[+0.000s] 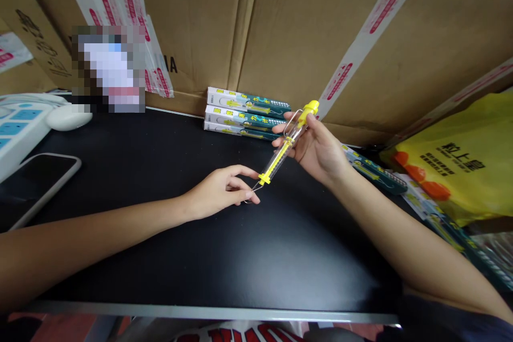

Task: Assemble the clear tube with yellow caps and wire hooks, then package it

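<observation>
A tubular spring scale (279, 156), clear with yellow ends and a yellow inner scale, is held slanted above the black tabletop. My right hand (316, 150) grips its upper yellow end, the thumb on the cap and fingers behind the tube; a wire loop stands out beside it. At the lower end, my left hand (224, 189) pinches the thin metal hook between thumb and fingers. Behind the scale lie several printed spring scale boxes (244, 112), stacked against the cardboard and partly hidden by my right fingers.
Large taped cardboard boxes (200, 21) wall off the back. On the left are a white power strip (24, 123), a white rounded object (69, 116) and a phone (38, 187). More printed boxes (374, 171) and a yellow bag (460, 155) lie right. The metal table edge (224, 312) runs in front.
</observation>
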A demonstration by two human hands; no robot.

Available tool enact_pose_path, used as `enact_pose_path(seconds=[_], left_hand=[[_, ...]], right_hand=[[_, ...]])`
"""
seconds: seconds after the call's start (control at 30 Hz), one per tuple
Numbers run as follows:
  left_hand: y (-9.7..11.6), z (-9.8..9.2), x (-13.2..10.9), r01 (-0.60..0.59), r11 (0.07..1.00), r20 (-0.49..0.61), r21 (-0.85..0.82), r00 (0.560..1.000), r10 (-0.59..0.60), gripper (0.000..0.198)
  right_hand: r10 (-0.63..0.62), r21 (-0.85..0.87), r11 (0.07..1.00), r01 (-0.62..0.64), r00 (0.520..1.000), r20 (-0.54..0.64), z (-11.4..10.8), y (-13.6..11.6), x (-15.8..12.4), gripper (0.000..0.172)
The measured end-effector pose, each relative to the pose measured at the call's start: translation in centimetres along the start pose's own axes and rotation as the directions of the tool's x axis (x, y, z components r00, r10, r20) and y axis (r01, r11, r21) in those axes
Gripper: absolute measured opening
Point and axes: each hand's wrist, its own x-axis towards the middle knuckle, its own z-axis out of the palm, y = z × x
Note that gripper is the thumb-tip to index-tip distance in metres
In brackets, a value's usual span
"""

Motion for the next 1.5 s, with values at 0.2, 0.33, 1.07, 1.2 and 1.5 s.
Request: enact_pose_path(seconds=[0.2, 0.33, 1.07, 1.2, 1.5], left_hand=[[-0.1, 0.2, 0.0, 0.043, 0.999, 0.003, -0.001, 0.999, -0.043, 0.035], [-0.1, 0.3, 0.0, 0.090, 0.996, -0.011, -0.022, 0.996, -0.090, 0.036], [0.9, 0.7, -0.9, -0.058, 0.939, -0.209, 0.339, 0.969, 0.135, 0.020], [0.9, 0.5, -1.0, -0.073, 0.930, -0.220, 0.361, 0.962, 0.161, 0.021], [0.7, 0.4, -0.6, -0.023, 0.979, -0.166, 0.202, 0.985, 0.057, 0.026]], right_hand=[[0.005, 0.034, 0.999, -0.005, 1.000, 0.004, 0.0, 0.3, 0.0, 0.036], [0.026, 0.087, 0.996, -0.027, 1.000, 0.018, 0.5, 0.4, -0.4, 0.033], [-0.082, 0.120, 0.988, 0.093, 0.992, -0.095, 2.1, 1.4, -1.2, 0.037], [-0.079, 0.151, 0.984, 0.092, 0.993, -0.087, 1.9, 1.2, -1.1, 0.033], [-0.062, 0.179, 0.981, 0.069, 0.997, -0.048, 1.7, 0.9, -1.0, 0.028]])
